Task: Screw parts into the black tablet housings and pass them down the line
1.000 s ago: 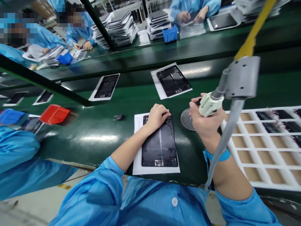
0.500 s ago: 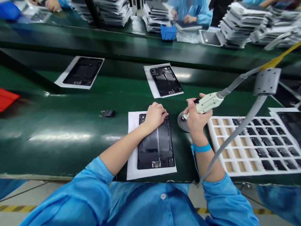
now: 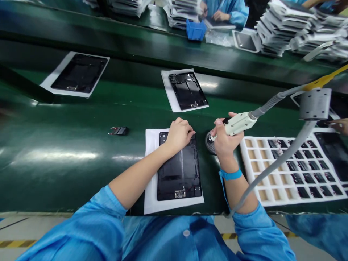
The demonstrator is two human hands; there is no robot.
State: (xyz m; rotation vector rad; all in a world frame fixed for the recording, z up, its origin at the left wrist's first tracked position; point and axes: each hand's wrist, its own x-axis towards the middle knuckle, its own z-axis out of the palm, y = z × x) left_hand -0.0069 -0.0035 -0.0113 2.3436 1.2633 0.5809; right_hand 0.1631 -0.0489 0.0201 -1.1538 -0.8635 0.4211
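Gripping corded tool w/ R hand, L hand atop tablet shell, can't tell grip

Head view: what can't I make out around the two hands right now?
Head view, covered: the part of the black panel under the left hand.
Head view, covered: part of the pale tool, by the right hand gripping it.
Head view, covered: parts of the white tray, behind the grey hose.
Head view, cut off: a co-worker's hand, by the right edge.
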